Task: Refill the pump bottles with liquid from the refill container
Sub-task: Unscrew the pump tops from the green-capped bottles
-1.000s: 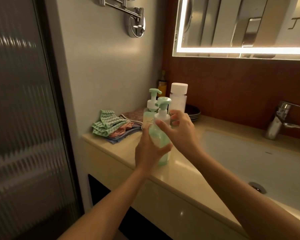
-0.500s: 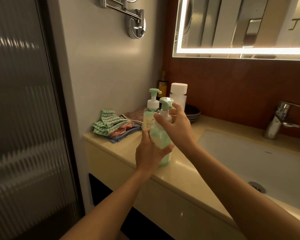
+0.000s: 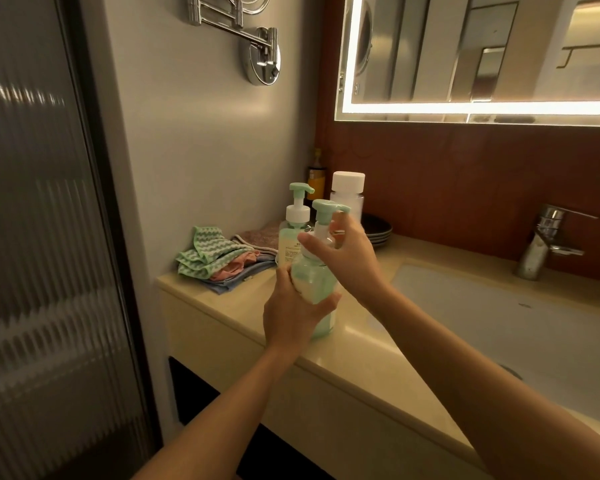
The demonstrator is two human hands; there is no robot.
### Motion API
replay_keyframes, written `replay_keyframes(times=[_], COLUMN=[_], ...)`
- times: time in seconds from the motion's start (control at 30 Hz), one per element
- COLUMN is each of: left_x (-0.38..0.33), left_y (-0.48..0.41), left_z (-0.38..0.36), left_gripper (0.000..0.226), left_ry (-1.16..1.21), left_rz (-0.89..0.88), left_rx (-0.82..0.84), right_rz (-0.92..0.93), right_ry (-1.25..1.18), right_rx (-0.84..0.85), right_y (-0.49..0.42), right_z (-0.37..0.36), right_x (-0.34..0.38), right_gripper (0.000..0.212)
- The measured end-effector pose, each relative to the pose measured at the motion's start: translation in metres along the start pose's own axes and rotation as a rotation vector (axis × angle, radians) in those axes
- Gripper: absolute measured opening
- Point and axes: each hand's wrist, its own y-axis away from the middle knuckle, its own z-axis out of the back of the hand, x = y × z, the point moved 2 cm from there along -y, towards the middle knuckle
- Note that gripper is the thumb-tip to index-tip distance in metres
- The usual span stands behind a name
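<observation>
As I judge it, the main risk is a spill or a tipped bottle. The mint-green translucent plastic pump bottle stands near the front edge of the beige stone countertop. If its collar gave way suddenly under a twist, it could jerk out of the lower grip and slide toward the floor, or toward the white sink basin on the right. There is liquid inside (the lower part looks filled), so a jolt with the top loose could slop it onto the counter. A second green-and-white pump bottle stands just behind and to the left, close enough for a swinging hand or pump head to knock it. The white-capped clear refill container sits farther back with its cap on, apart from both hands.

The left hand comes in from the near side and wraps the bottle's body, with the thumb across the front and the fingers round the left side, gripping it firmly. The right hand reaches in from the right and closes round the white collar below the green pump head. Its thumb lies across the front and its fingers curl behind. Both forearms are extended and the wrists are slightly bent. I cannot tell whether the collar has loosened at all.
</observation>
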Motion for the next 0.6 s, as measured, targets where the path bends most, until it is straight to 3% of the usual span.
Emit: replay_keyframes(times=[0.1, 0.23, 0.37, 0.6], left_x=[0.0003, 0.0, 0.0, 0.0008], left_y=[-0.0001, -0.0001, 0.0, -0.0009], left_z=[0.0001, 0.0005, 0.0, -0.0005], left_gripper=[0.083, 0.082, 0.083, 0.084], left_ry=[-0.017, -0.03, -0.032, -0.019], left_rz=[-0.009, -0.018, -0.023, -0.021], left_rx=[-0.008, -0.015, -0.018, -0.016], right_rz=[-0.06, -0.077, -0.059, -0.024], right_ry=[0.07, -0.052, -0.146, 0.01], right_rx=[-0.067, -0.01, 0.095, -0.019], right_y=[-0.0032, -0.0016, 0.002, -0.0032], right_z=[-0.004, -0.004, -0.002, 0.002], right_x=[0.0004, 0.002, 0.0022, 0.001], right_gripper=[0.062, 0.047, 0.05, 0.055])
